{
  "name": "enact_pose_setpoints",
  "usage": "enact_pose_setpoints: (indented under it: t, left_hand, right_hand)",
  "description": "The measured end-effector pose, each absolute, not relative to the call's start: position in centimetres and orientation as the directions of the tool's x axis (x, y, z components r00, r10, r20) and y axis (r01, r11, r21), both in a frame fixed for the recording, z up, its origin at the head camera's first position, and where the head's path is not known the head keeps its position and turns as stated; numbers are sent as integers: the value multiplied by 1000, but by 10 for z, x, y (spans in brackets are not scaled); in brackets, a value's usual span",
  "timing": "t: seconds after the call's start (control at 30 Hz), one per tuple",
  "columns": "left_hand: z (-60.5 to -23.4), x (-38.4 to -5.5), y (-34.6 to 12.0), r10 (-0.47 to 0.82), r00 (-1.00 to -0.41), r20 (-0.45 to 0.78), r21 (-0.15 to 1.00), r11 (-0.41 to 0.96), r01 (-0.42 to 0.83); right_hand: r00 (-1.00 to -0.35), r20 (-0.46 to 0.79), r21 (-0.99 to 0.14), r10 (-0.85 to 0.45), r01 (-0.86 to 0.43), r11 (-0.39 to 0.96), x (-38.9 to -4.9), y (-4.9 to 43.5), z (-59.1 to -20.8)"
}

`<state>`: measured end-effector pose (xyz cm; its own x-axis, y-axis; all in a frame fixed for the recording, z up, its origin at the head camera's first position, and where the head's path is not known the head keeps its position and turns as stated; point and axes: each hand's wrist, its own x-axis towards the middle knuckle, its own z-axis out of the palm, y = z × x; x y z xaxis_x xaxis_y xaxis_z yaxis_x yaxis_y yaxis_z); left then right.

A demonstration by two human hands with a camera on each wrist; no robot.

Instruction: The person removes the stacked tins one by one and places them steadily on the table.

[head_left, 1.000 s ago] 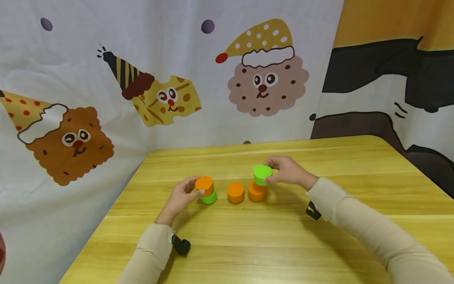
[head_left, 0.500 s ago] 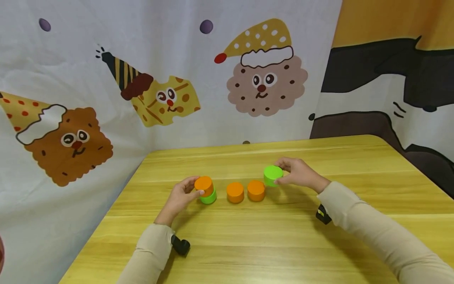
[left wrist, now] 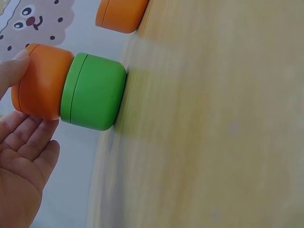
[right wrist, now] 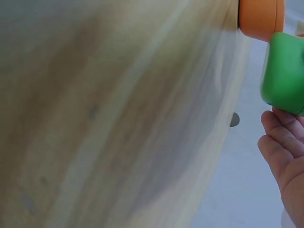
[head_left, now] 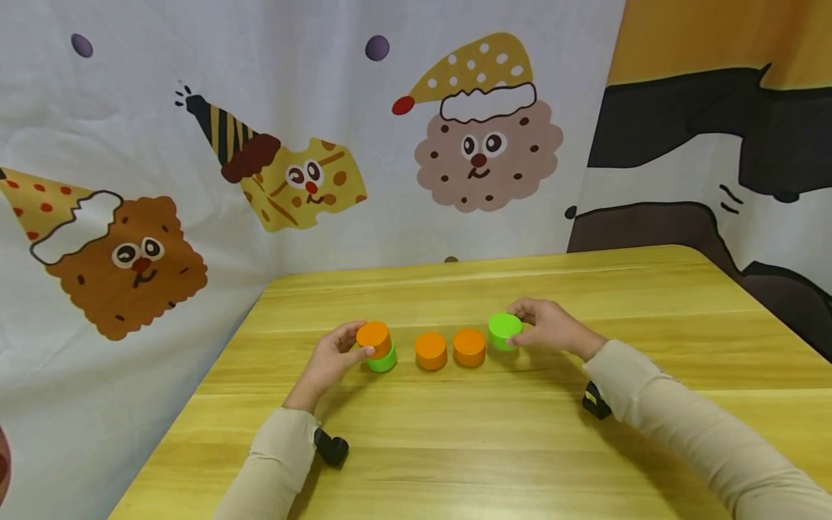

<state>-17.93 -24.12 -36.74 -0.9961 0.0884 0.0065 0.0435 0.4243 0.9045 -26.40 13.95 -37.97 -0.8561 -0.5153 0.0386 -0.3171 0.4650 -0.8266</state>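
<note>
My left hand (head_left: 329,363) holds an orange round lidded container (head_left: 373,335) between thumb and fingers. Beneath that one, a green container (head_left: 383,362) of like shape stands on the table; in the left wrist view the orange container (left wrist: 43,81) touches the green one (left wrist: 95,92). My right hand (head_left: 552,328) grips another green container (head_left: 503,331) just right of two orange containers. In the right wrist view this green container (right wrist: 286,73) appears slightly raised off the tabletop. The two orange containers, one in the middle (head_left: 431,351) and one to its right (head_left: 469,348), stand side by side.
A wood-grain table (head_left: 442,440) carries all the containers. Behind and to the left hangs a white cloth (head_left: 325,72) printed with cartoon biscuits and cheese. Each wrist wears a black camera, one at the left (head_left: 331,448), one at the right (head_left: 596,401).
My right hand has carried its green container off the top of the right orange container, moved it rightward, then lowered it toward the table. My left hand has stayed in place.
</note>
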Motion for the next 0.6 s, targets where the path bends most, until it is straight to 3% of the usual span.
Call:
enact_pose_setpoints:
  t: [0.6]
  left_hand:
    - [-367, -177, -241, 87, -996, 16, 911, 409, 50]
  right_hand:
    - [-836, -25, -804, -548, -309, 508, -263, 137, -389]
